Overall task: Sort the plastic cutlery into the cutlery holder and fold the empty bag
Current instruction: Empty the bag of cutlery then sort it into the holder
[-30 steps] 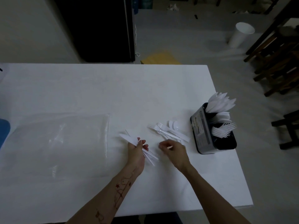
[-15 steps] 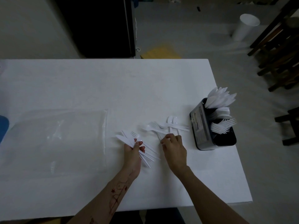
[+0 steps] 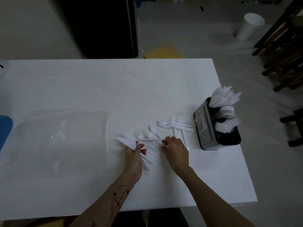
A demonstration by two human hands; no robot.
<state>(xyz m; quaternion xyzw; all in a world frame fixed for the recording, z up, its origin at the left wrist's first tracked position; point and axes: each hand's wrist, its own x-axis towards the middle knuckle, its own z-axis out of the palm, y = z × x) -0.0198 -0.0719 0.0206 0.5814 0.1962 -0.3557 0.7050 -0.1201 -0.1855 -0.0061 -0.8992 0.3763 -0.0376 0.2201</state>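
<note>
My left hand (image 3: 134, 154) grips a fanned bunch of white plastic knives (image 3: 125, 140), blades pointing up-left. My right hand (image 3: 175, 149) pinches the handle of one white plastic piece (image 3: 151, 140) that lies level toward the left; its head is too blurred to tell. Loose white forks and spoons (image 3: 172, 125) lie on the white table (image 3: 98, 86) just beyond my hands. The black cutlery holder (image 3: 205, 128) stands at the right edge with knives, spoons and forks upright in separate sections. The empty clear bag (image 3: 62, 138) lies flat on the left.
The table's right edge runs just past the holder. A blue object (image 3: 5, 128) shows at the left border. On the floor beyond are a white bin (image 3: 250, 26), dark wooden chairs (image 3: 285, 51) at the right and a black cabinet (image 3: 101, 27) behind the table.
My right hand has lifted one piece from the loose pile and drawn it left toward my left hand. The left hand keeps its bunch of knives in much the same place.
</note>
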